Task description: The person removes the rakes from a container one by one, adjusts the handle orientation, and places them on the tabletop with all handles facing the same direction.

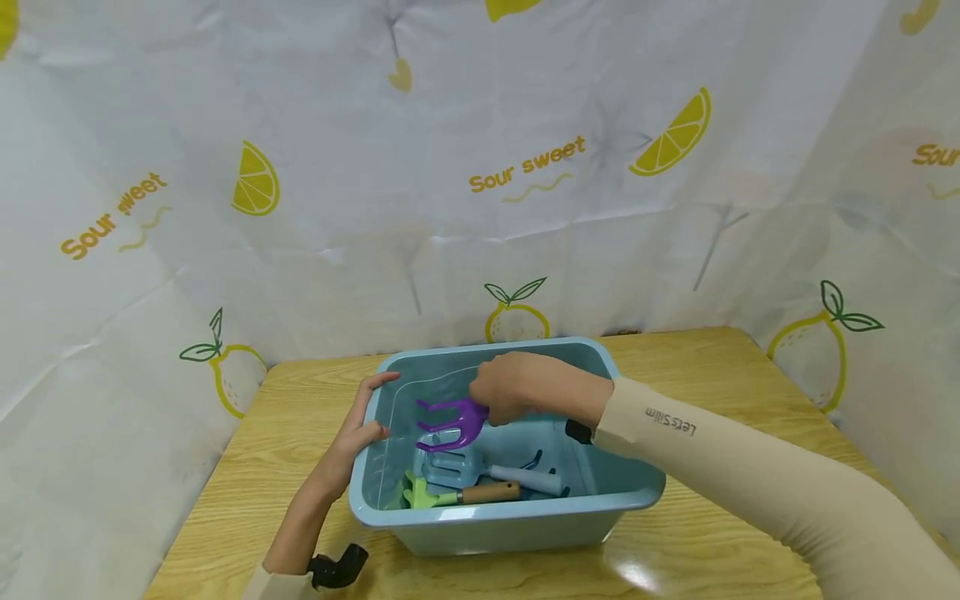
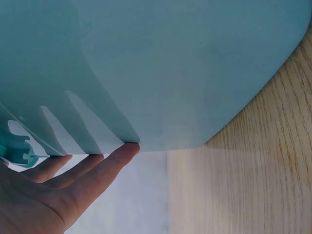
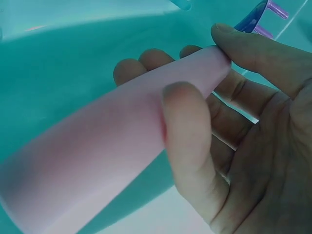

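Gripping the pink handle of a purple fork [image 1: 467,422], the right hand [image 1: 504,388] is over the floor of the tub [image 1: 540,507] with the tines pointing left, while the left hand [image 1: 351,442], well apart from it, holds the tub's left rim, its thumb inside and its fingers against the outer wall. In the tub's near part lie a blue fork [image 1: 454,468], its handle towards the right, and, nearer, a green rake [image 1: 424,497] with a wooden handle. The tub stands on a wood-grain table [image 1: 675,546] before a lemon-print sheet [image 1: 420,167].
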Demonstrator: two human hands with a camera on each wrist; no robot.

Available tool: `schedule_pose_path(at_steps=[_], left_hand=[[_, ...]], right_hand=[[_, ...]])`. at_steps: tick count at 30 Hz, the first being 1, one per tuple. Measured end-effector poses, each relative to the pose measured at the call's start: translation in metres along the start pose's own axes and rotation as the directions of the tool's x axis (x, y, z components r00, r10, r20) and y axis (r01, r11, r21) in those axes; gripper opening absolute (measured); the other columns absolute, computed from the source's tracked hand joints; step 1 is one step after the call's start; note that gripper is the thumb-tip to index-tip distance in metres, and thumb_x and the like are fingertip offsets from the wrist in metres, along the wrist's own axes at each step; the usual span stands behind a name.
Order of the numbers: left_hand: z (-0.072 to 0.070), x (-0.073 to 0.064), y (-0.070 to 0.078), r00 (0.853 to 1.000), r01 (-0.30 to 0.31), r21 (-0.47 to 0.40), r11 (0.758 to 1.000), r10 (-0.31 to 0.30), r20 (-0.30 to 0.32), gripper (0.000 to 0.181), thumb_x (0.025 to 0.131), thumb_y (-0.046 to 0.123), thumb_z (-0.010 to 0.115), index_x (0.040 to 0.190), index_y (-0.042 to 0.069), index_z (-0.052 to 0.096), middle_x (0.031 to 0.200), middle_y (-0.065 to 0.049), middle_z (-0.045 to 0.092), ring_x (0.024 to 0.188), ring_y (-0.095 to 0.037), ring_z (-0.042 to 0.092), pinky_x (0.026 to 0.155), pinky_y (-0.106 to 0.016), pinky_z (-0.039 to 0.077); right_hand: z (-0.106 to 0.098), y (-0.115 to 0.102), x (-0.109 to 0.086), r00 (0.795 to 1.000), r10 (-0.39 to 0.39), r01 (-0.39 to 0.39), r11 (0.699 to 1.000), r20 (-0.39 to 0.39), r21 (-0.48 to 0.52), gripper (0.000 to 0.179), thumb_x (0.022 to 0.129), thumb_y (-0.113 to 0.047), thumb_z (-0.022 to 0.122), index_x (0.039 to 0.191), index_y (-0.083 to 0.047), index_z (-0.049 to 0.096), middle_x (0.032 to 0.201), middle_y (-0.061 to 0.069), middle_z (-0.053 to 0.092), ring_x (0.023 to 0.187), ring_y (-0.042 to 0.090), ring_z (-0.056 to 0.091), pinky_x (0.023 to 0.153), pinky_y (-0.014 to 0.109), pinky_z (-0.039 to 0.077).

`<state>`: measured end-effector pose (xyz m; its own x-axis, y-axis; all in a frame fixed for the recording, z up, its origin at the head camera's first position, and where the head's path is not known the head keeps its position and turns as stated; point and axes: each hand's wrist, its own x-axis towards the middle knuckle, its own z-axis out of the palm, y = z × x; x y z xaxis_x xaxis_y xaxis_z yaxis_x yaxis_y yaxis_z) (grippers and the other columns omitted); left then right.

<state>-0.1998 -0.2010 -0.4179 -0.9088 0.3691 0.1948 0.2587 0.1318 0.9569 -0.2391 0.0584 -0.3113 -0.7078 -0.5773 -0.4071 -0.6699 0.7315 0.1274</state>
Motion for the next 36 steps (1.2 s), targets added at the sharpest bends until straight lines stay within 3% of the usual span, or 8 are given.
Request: schedule_pose_path(at_steps=[10, 18, 27, 36], left_hand=[[0.000, -0.001, 0.000, 1.000, 0.009, 0.003, 1.000, -0.009, -0.002, 0.074, 0.085, 0.011, 0.042, 0.157, 0.018, 0.024, 0.166, -0.017, 0.013, 0.141, -0.053, 0.033, 0.094, -0.054, 0.051], [0.003, -0.003, -0.003, 1.000, 0.014, 0.015, 1.000, -0.013, -0.018, 0.074, 0.084, 0.012, 0.042, 0.156, 0.018, 0.026, 0.166, -0.018, 0.014, 0.142, -0.054, 0.032, 0.098, -0.057, 0.049], [0.003, 0.000, -0.001, 1.000, 0.011, 0.033, 0.999, -0.010, -0.022, 0.074, 0.084, 0.012, 0.042, 0.156, 0.018, 0.026, 0.166, -0.017, 0.014, 0.144, -0.054, 0.029, 0.102, -0.065, 0.045], [0.002, 0.001, 0.001, 1.000, 0.004, 0.032, 0.999, -0.003, -0.016, 0.075, 0.083, 0.012, 0.042, 0.156, 0.017, 0.026, 0.166, -0.017, 0.013, 0.145, -0.054, 0.028, 0.101, -0.063, 0.046]], right_hand=[[-0.011, 0.007, -0.014, 1.000, -0.017, 0.016, 0.998, 0.015, 0.059, 0.017, 0.100, -0.024, 0.063, 0.084, -0.017, 0.062, 0.072, -0.002, 0.058, 0.050, 0.014, 0.058, 0.054, 0.027, 0.048], [-0.015, 0.018, -0.024, 0.999, -0.042, 0.044, 0.995, -0.025, 0.084, 0.016, 0.097, -0.024, 0.065, 0.083, -0.017, 0.063, 0.069, -0.004, 0.057, 0.047, 0.013, 0.056, 0.052, 0.026, 0.046], [-0.028, 0.039, -0.045, 0.995, -0.064, 0.074, 0.989, -0.075, 0.132, 0.016, 0.097, -0.021, 0.066, 0.082, -0.016, 0.061, 0.068, -0.005, 0.047, 0.061, 0.011, 0.048, 0.062, 0.026, 0.038], [-0.029, 0.062, -0.062, 0.997, 0.010, 0.011, 0.958, -0.070, 0.285, 0.012, 0.098, -0.027, 0.068, 0.097, -0.015, 0.069, 0.086, 0.000, 0.066, 0.054, 0.015, 0.064, 0.053, 0.025, 0.051]])
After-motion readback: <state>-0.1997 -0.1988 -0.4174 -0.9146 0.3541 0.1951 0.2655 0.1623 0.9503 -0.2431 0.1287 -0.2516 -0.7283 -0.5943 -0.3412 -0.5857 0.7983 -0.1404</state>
